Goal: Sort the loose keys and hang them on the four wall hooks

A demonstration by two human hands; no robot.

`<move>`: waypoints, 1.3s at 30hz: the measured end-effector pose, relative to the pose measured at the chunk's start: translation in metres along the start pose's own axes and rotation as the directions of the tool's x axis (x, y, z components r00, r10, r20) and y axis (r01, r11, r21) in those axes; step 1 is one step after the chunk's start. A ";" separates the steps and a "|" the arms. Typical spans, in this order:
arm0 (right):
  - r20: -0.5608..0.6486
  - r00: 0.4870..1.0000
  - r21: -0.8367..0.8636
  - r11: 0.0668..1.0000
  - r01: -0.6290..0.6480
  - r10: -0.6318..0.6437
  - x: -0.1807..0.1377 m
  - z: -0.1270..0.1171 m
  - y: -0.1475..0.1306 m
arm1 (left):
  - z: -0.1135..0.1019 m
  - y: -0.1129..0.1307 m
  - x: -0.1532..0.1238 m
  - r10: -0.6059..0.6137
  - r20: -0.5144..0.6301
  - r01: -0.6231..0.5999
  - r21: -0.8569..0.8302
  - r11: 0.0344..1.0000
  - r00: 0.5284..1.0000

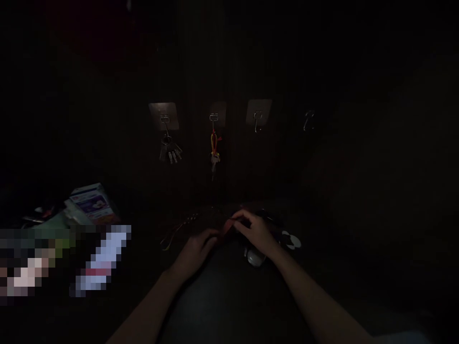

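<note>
The scene is very dark. My left hand (pixel 199 248) and my right hand (pixel 253 231) meet over a dark surface, fingers curled and pinching a small reddish item (pixel 226 228) between them; I cannot make out what it is. A thin cord with a small chain (pixel 177 229) lies just left of my left hand. A white rounded object (pixel 255 258) sits under my right wrist, and a white-and-black item (pixel 292 240) lies to its right. On the wall ahead, a row of adhesive hooks: one holds a bunch of keys (pixel 170 149), another a key on a red-yellow cord (pixel 214 145).
Two more hooks (pixel 257 119) (pixel 308 120) hang bare on the wall to the right. A white printed packet (pixel 91 203) lies at the left, with blurred-out items below it. The rest is too dark to read.
</note>
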State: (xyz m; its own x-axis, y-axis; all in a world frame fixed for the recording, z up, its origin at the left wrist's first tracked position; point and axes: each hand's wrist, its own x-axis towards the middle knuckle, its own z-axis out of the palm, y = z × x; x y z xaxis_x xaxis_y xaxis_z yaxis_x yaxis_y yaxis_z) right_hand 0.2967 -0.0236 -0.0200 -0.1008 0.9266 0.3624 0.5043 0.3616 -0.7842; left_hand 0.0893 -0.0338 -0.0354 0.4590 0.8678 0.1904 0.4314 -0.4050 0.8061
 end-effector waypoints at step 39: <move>-0.249 0.958 0.205 0.974 -0.094 0.145 0.010 -0.002 0.011 | -0.006 0.016 -0.008 -0.196 0.517 0.552 -0.791 0.263 0.833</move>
State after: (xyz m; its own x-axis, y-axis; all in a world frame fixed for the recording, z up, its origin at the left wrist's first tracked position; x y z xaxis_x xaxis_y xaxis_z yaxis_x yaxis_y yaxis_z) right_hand 0.3025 -0.0104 -0.0238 0.1897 0.9140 0.3586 0.3248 0.2862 -0.9014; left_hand 0.0880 -0.0451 -0.0201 0.6991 0.6540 -0.2890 -0.2473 0.6004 0.7605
